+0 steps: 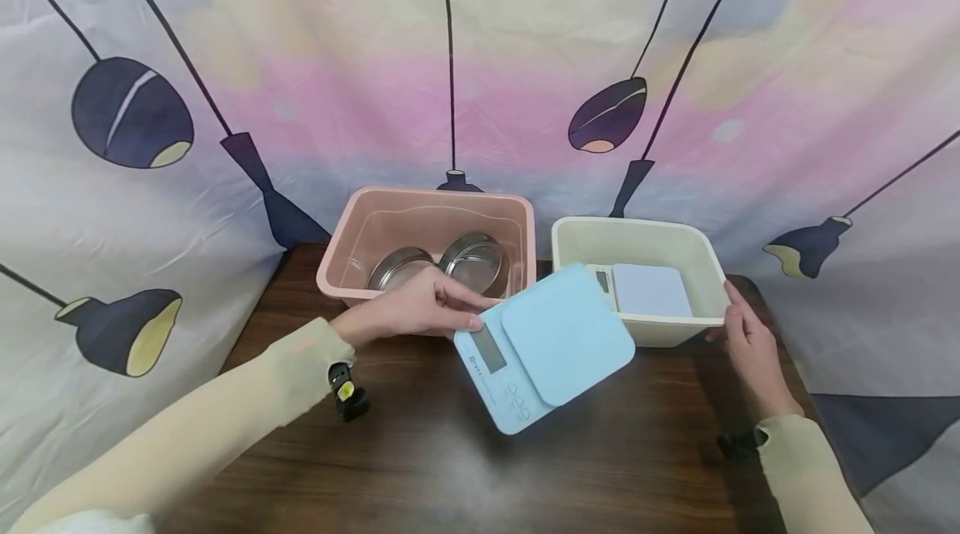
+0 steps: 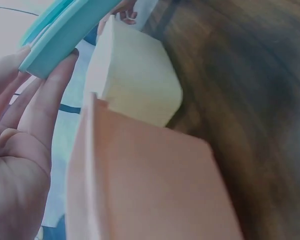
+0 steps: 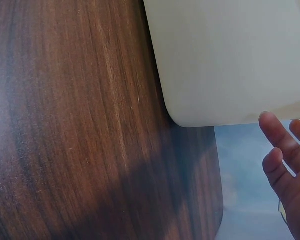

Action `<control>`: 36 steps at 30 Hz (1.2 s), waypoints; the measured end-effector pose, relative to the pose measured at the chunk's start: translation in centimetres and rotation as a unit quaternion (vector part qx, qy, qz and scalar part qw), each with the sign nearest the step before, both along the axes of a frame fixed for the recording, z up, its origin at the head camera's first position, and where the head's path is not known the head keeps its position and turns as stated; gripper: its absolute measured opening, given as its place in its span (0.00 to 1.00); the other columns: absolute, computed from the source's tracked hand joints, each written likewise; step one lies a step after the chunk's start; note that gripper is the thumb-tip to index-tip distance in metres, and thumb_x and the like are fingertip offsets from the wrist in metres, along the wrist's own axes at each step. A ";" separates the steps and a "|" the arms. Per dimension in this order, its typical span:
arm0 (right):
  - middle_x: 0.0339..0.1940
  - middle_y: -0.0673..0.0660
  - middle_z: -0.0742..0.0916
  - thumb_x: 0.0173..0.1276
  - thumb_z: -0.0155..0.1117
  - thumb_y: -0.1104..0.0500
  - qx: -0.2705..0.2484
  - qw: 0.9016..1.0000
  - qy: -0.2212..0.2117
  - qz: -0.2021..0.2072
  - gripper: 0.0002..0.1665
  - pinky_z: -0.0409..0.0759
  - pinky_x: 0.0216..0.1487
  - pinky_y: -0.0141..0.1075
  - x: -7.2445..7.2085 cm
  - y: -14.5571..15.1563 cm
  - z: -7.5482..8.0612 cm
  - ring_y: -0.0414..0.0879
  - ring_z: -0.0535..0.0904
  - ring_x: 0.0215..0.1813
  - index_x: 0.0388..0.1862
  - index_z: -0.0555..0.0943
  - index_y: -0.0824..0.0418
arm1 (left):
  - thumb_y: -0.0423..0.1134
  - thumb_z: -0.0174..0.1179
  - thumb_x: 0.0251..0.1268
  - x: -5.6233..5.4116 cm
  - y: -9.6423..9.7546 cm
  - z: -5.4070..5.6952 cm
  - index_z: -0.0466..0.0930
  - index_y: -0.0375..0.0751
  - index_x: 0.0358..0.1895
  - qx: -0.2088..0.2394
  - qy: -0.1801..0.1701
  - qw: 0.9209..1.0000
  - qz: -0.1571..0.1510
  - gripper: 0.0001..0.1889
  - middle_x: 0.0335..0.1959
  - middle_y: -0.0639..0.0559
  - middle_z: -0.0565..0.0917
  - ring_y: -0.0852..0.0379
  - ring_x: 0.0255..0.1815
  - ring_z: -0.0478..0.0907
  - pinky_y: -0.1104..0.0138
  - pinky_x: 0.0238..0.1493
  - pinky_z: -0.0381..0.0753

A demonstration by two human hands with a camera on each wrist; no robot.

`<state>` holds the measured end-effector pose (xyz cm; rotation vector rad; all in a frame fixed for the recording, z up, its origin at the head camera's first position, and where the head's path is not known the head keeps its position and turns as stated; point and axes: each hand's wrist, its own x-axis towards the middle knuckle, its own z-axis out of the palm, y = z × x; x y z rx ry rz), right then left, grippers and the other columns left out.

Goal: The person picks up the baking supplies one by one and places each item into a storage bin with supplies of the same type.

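While tilted, blue scale hangs from left hand's grip.

1. The left hand pinches the edge of the blue scale, above the pink bin.
2. The cream bin stands just beyond the pink bin, seemingly touching it.
3. Both rest on the wooden table.
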<state>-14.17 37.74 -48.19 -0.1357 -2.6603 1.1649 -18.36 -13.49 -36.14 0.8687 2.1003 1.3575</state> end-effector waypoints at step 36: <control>0.44 0.67 0.83 0.89 0.35 0.46 -0.003 1.000 0.004 0.003 0.32 0.72 0.31 0.30 0.1 0.0 -0.1 0.42 0.79 0.35 0.87 0.55 0.46 | 0.26 0.58 0.77 -9.8 12.6 3.0 0.76 0.33 0.71 0.078 -0.067 0.992 0.073 0.22 0.60 0.35 0.85 0.44 0.53 0.87 0.56 0.56 0.87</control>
